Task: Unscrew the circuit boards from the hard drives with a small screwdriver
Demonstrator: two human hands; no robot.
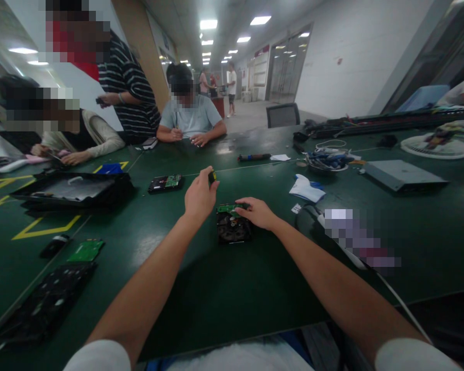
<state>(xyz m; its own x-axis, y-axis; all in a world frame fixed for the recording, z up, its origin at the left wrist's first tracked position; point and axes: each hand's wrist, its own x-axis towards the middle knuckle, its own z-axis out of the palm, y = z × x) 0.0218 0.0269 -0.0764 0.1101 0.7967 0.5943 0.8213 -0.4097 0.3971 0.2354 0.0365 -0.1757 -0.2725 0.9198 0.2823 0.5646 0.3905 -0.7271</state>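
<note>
1. Farthest to the left of the left hand and nearer the wearer, a black slab-like item [42, 304] lies on the tabletop [232, 299].
2. Beyond it, also well left of the left hand, sits a black tray [118, 186] with a pale panel inside.
3. Between that tray and the wearer, a loose green board [85, 251] touches or almost touches the far end of the slab-like item; which, I cannot tell.
4. Just left of the left hand, a second drive [165, 183] shows part of a green board.
5. The left hand [200, 197] is raised, fingers curled closed around a small yellow-and-black object [212, 176], mostly hidden in the grip.
6. Between the two hands and closer to the wearer lies the open hard drive [234, 233], a green circuit board [225, 208] at its far end.
7. The right hand [260, 212] is partly open, thumb and fingers bent over the drive's far right side; whether they pinch it or merely rest there, I cannot tell.
8. Right of the right hand and farther off lies a white glove [308, 190], with a bowl of blue items [327, 161] beyond it.
9. Farthest right of these is a grey metal box [404, 175], well apart from the right hand.
</note>
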